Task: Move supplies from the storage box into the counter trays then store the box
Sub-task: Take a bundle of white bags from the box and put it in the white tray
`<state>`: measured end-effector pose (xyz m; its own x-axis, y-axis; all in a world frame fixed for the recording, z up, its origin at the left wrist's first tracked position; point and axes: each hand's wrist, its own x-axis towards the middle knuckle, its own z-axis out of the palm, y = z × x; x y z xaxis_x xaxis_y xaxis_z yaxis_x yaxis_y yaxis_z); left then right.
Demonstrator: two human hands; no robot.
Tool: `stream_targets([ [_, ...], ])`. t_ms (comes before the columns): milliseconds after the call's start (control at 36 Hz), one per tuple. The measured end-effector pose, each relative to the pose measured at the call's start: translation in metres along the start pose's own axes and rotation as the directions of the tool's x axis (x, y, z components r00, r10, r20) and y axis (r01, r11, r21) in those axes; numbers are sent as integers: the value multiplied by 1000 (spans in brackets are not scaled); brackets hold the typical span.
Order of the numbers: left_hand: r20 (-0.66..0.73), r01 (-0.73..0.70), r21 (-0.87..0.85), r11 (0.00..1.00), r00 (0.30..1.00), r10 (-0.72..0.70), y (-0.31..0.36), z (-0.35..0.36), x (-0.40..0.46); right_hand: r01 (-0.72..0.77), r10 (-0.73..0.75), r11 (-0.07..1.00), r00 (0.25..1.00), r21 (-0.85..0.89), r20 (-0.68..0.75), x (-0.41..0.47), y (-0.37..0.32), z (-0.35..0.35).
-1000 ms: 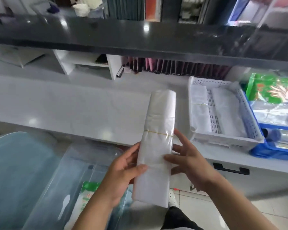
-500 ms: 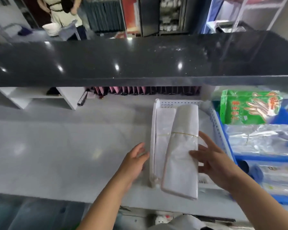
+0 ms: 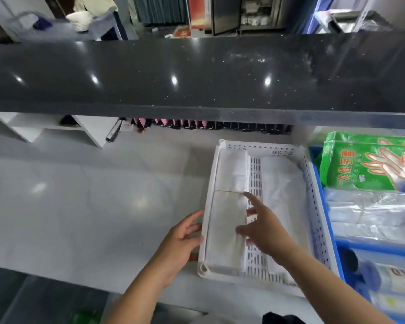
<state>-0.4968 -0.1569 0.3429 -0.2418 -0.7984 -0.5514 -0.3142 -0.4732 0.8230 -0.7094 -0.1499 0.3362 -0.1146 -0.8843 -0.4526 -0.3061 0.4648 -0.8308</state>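
Bundle (image 3: pixel 227 220) in tray (image 3: pixel 313 183), hands (image 3: pixel 264 230) touching

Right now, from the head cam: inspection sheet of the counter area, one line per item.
Surface: pale counter, glossy, bare on its left part.
Job's things: banded bundle of white bags lies in the left side of the white perforated tray; a second white stack on its right side. Storage box not clearly in view.
Clutter: green glove packet and clear bag packs in the blue tray.
Grippers: left hand open against the tray's left wall; right hand open, fingers on the bundle's edge.
Cables: nothing seen.
Surroundings: dark upper ledge, white shelf unit.
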Motion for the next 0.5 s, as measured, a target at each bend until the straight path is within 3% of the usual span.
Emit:
stream_targets([
  [306, -33, -31, 25, 999, 999, 32, -2, 3, -4, 71, -70, 958, 997, -279, 10, 3, 6, 3],
  [417, -42, -83, 78, 993, 995, 86, -3, 7, -9, 148, -175, 764, 984, -628, 19, -3, 0, 2],
  [500, -47, -124, 137, 983, 990, 132, -3, 9, -13, 189, -209, 649, 976, -737, 66, -5, -1, 4],
])
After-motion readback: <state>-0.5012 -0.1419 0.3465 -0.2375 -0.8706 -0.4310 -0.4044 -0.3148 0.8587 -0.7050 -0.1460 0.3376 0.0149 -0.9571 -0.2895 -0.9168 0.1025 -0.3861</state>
